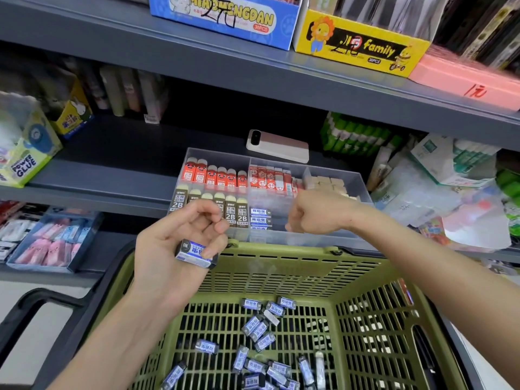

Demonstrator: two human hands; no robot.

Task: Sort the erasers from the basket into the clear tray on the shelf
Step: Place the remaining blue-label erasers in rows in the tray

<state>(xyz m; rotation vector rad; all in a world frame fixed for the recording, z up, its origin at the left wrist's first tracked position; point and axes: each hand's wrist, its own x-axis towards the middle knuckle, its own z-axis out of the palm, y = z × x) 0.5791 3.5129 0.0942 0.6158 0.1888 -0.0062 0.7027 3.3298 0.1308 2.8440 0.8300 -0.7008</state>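
Several blue-and-white wrapped erasers [258, 328] lie loose on the floor of the green basket [281, 273]. The clear tray [323, 238] stands on the shelf just behind the basket. Its compartments hold red, brown "2B" and beige erasers, plus a short stack of the blue-and-white erasers [260, 218] at the front middle. My left hand [174, 243] hovers above the basket's far left rim and grips a blue-and-white eraser [197, 254] with its lower fingers. My right hand [312, 211] is curled into a fist over the tray's front right compartment. Its palm side is hidden, and nothing shows in it.
A white and pink phone [277, 146] lies on the shelf behind the tray. Green glue sticks [357, 136] and plastic-wrapped packs crowd the right. A "Power Glue" box [25, 161] stands at the left. A blue tray of pink erasers [53, 243] sits lower left. The basket's black handle [42, 301] hangs left.
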